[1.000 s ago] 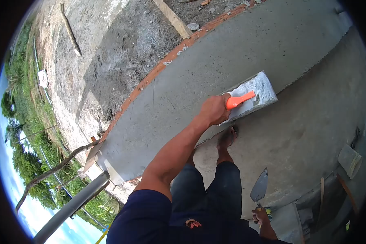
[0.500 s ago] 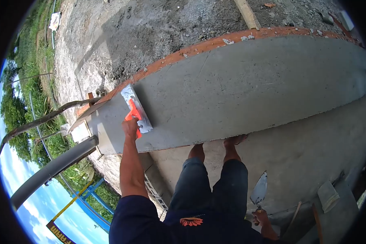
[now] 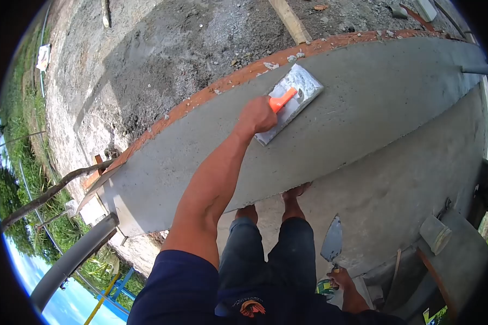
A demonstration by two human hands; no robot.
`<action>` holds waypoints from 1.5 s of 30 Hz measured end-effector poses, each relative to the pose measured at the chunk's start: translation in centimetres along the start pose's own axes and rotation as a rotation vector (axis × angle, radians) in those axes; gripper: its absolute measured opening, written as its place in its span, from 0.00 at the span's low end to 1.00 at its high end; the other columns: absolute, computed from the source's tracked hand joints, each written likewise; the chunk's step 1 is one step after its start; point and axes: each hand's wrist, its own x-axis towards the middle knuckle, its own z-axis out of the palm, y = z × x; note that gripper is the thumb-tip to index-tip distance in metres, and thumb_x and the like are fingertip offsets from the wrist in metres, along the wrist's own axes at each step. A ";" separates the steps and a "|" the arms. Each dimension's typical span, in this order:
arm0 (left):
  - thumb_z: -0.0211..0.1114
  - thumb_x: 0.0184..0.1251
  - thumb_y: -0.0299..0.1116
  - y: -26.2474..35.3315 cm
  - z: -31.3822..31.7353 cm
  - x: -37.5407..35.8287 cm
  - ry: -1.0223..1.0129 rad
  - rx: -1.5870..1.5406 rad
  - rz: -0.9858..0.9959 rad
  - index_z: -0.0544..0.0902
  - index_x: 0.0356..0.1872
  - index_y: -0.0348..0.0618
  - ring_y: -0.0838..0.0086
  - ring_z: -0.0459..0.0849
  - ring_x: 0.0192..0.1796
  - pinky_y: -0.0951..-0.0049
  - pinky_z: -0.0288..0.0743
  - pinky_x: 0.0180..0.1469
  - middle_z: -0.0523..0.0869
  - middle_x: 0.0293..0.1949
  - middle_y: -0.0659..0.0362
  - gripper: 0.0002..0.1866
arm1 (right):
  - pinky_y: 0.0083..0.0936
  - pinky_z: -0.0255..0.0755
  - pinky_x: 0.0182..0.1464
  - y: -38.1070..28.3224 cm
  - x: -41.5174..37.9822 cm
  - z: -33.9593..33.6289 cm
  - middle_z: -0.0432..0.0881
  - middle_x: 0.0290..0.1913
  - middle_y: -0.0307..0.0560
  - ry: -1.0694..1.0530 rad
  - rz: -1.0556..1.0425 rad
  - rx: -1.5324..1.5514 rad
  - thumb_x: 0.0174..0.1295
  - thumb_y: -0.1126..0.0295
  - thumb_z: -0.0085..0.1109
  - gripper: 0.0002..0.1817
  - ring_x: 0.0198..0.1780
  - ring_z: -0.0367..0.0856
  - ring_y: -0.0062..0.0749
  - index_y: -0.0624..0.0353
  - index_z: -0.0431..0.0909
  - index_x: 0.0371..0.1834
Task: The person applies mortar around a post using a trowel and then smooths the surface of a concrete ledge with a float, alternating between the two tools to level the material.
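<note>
My left hand (image 3: 257,115) is wrapped round the orange handle of a plastering float (image 3: 305,86). The float lies against a smooth grey cement surface (image 3: 385,97), and pale wet mortar is smeared on its back. Low on the right, my right hand (image 3: 341,278) grips a pointed trowel (image 3: 332,240) by its handle, blade pointing up and away from the cement strip. Fine marks and small pits show on the cement around the float.
A reddish-brown edge (image 3: 200,101) with mortar crumbs borders the far side of the cement. A wooden plank (image 3: 290,20) meets it from the gravel. A grey pipe (image 3: 76,260) rises at left. Near my right hand stands a bucket (image 3: 325,287), partly hidden.
My left hand has carried the float rightward and upward along the cement, and the float has turned. My right hand still holds the trowel low on the right. The view has shifted slightly.
</note>
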 end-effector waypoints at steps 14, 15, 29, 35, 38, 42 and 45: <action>0.64 0.57 0.28 -15.3 4.7 -23.1 0.390 -0.486 -0.311 0.80 0.39 0.34 0.65 0.83 0.26 0.68 0.78 0.33 0.83 0.24 0.55 0.10 | 0.33 0.68 0.18 1.0 -2.4 -1.9 0.73 0.19 0.46 0.030 0.090 0.064 0.57 0.80 0.65 0.12 0.16 0.73 0.31 0.59 0.68 0.31; 0.62 0.55 0.25 -19.2 3.1 -25.0 0.457 -0.716 -0.550 0.80 0.41 0.34 0.73 0.77 0.21 0.69 0.75 0.25 0.79 0.21 0.61 0.12 | 0.33 0.68 0.18 0.5 -2.0 -2.0 0.73 0.19 0.46 0.008 0.084 0.049 0.57 0.80 0.65 0.12 0.17 0.73 0.31 0.59 0.68 0.31; 0.58 0.53 0.24 -2.2 6.0 -6.2 0.066 -0.317 -0.129 0.80 0.40 0.34 0.78 0.75 0.19 0.71 0.72 0.21 0.79 0.22 0.60 0.12 | 0.30 0.70 0.19 1.7 2.1 -2.2 0.75 0.21 0.43 -0.120 0.054 0.192 0.55 0.76 0.68 0.12 0.18 0.76 0.29 0.56 0.70 0.31; 0.61 0.54 0.30 14.0 13.3 1.7 -0.142 -0.021 0.255 0.81 0.36 0.32 0.51 0.85 0.31 0.58 0.77 0.38 0.84 0.28 0.41 0.12 | 0.29 0.72 0.20 2.3 1.8 -2.4 0.75 0.20 0.42 -0.140 0.029 0.276 0.54 0.76 0.69 0.12 0.18 0.76 0.28 0.55 0.71 0.31; 0.59 0.54 0.32 19.6 16.1 2.1 -0.334 0.181 0.429 0.83 0.37 0.34 0.44 0.85 0.39 0.55 0.78 0.42 0.86 0.34 0.39 0.14 | 0.30 0.73 0.20 4.3 2.3 -3.3 0.75 0.20 0.42 -0.106 -0.043 0.248 0.54 0.76 0.68 0.12 0.18 0.76 0.28 0.56 0.70 0.30; 0.61 0.56 0.32 22.0 18.1 -6.5 -0.335 -0.080 0.466 0.81 0.40 0.39 0.44 0.83 0.46 0.54 0.76 0.48 0.86 0.38 0.42 0.11 | 0.31 0.68 0.19 5.2 1.1 -5.9 0.71 0.19 0.43 -0.032 -0.017 0.185 0.56 0.78 0.66 0.13 0.16 0.72 0.29 0.55 0.67 0.28; 0.65 0.59 0.38 16.3 15.1 -13.9 -0.207 -0.243 0.269 0.79 0.42 0.41 0.44 0.83 0.44 0.53 0.75 0.47 0.86 0.37 0.43 0.14 | 0.32 0.68 0.19 5.9 1.0 -7.8 0.70 0.19 0.43 0.018 -0.007 0.165 0.57 0.78 0.64 0.13 0.16 0.71 0.30 0.54 0.67 0.29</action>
